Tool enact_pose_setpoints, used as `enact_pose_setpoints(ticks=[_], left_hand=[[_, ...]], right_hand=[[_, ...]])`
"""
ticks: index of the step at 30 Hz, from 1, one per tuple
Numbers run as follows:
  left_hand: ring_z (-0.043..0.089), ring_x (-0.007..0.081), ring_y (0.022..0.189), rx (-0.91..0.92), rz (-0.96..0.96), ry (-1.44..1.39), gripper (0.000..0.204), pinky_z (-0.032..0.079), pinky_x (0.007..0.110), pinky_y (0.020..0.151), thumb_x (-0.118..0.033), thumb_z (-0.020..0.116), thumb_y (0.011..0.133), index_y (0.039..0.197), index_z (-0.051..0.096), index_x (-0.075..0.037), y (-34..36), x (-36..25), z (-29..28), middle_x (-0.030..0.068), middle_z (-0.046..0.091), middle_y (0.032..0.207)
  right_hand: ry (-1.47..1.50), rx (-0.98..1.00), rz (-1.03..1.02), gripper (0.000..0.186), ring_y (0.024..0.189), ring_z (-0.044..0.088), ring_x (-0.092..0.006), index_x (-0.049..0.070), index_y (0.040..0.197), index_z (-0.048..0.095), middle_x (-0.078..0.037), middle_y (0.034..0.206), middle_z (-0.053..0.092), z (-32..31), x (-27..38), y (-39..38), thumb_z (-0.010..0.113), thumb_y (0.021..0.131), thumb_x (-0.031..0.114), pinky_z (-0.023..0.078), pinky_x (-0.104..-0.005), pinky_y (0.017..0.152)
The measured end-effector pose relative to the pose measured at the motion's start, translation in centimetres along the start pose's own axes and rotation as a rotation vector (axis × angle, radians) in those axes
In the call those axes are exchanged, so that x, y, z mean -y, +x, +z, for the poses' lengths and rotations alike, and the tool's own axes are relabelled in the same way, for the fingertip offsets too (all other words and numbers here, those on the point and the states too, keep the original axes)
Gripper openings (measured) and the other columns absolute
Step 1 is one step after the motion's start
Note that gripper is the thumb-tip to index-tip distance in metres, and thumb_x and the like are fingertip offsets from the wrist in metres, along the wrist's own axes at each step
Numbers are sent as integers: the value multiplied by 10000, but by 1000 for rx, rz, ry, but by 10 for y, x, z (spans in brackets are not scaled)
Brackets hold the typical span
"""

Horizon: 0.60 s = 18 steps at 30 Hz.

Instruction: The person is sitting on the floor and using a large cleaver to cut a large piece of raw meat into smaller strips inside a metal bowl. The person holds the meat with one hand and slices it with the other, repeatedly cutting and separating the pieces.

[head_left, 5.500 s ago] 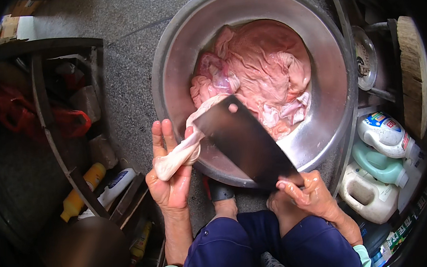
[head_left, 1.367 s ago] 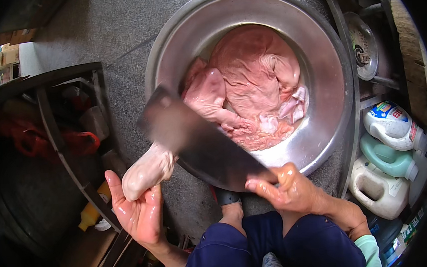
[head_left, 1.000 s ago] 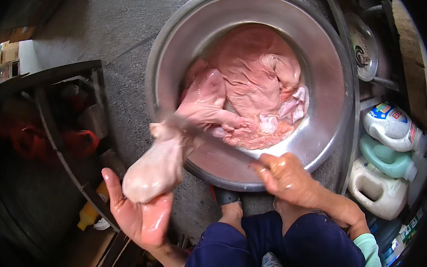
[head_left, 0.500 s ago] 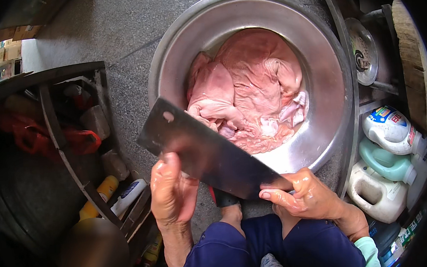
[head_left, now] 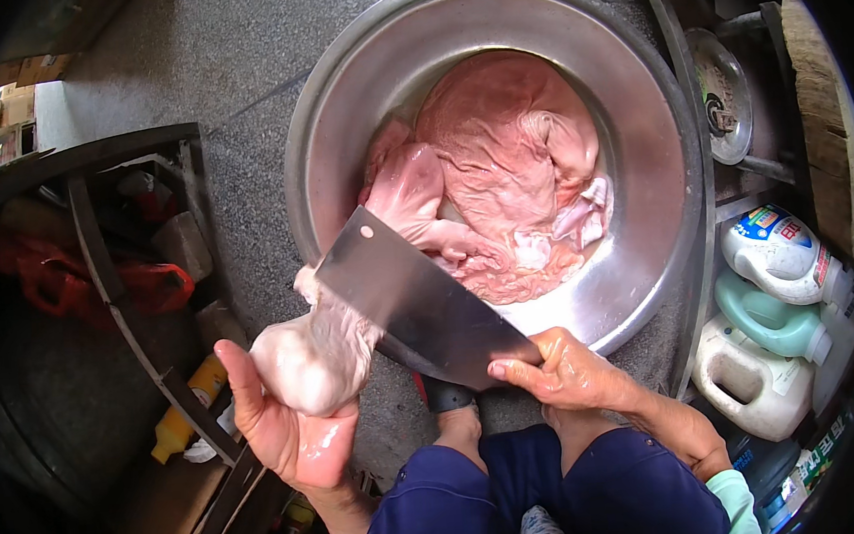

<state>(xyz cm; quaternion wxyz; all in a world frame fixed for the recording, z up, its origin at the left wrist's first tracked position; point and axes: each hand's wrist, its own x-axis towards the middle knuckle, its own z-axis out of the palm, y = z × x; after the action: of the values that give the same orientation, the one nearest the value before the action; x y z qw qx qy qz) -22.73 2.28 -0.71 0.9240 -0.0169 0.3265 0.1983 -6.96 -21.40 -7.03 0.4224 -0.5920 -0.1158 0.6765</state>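
My right hand point(head_left: 568, 374) is wrapped round the handle end of a wide cleaver point(head_left: 420, 303). The blade slants up and left across the near left rim of a large metal basin point(head_left: 655, 174). In my left hand point(head_left: 311, 447), palm up with the thumb spread aside, rests a pale, rounded piece of raw offal point(head_left: 309, 362). Its right edge runs behind the blade, so whether the two touch is hidden. My left fingers are mostly covered by the piece. Inside the basin lies a heap of pink, wrinkled raw offal point(head_left: 503, 151).
On the left, a dark shelf frame point(head_left: 104, 237) holds a red plastic bag point(head_left: 162, 278) and a yellow bottle point(head_left: 183, 417). Several plastic jugs point(head_left: 753, 392) stand on the right, below a wooden board point(head_left: 822, 125). My knees are close to the basin's near side.
My left hand has moved left, away from the cleaver's blade, and the pale offal piece now shows in it. The blade has shifted slightly right and stands steeper.
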Motion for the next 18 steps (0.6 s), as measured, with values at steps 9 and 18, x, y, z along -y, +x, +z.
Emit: enact_pose_setpoints(ticks=[9,18], left_hand=[[452,356,1375,-6,6,-59,605,264,577,1179,-579,549,987,1185,636,-14,-12,-7,15,181,594,1356],[516,314,1323,72,-70,-184,629,364,516,1132,-539,574,987,1230,611,40,-1,-17,10,198,604,1356]], right_hand=[[10,-155,-64,275,711,598,-111,-48,995,708,-121,778,716,-17,40,-23,665,971,223,505,-325,664],[-105,-93,-201,309,670,618,-449,-61,851,607,-280,737,595,13,16,1,622,978,220,444,-433,577]])
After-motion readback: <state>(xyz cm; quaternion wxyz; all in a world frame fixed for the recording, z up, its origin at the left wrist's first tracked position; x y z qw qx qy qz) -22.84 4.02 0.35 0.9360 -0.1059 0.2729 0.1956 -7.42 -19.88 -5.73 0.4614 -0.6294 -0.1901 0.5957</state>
